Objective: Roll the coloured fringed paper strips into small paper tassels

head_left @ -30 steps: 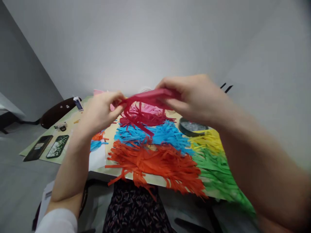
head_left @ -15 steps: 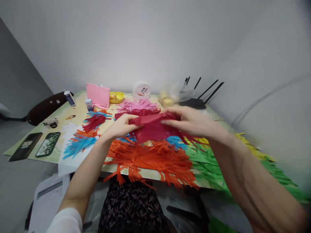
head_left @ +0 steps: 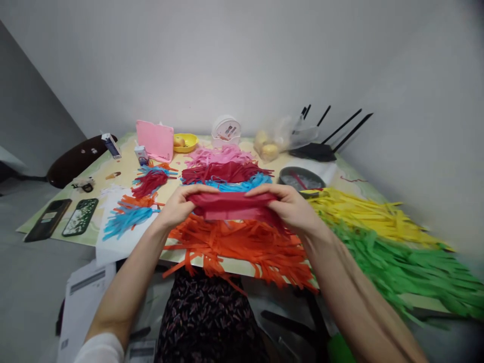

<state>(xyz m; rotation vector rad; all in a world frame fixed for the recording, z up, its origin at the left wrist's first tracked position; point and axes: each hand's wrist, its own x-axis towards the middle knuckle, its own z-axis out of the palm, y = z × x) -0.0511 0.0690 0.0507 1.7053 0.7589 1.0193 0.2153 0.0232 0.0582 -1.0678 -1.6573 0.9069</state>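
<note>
Both my hands hold a folded dark red sheet of fringed paper (head_left: 234,205) flat above the table. My left hand (head_left: 177,206) pinches its left end and my right hand (head_left: 291,206) grips its right end, fingers closed on it. Right beneath lies a pile of orange paper fringe (head_left: 242,247). Behind it are blue fringe (head_left: 242,185), dark red fringe (head_left: 223,172) and pink fringe (head_left: 219,154).
Yellow fringe (head_left: 370,212) and green fringe (head_left: 408,267) spread to the right. A round dark tin (head_left: 302,180) sits behind my right hand. Two phones (head_left: 64,218) lie at the left edge, smaller fringe bundles (head_left: 132,206) near them. A pink case (head_left: 155,139), yellow bowl (head_left: 184,142) and white tub (head_left: 226,128) stand at the back.
My hands have come down from in front of the camera to just above the orange fringe, and the red paper is now folded flat between them. The view tilted to show more table.
</note>
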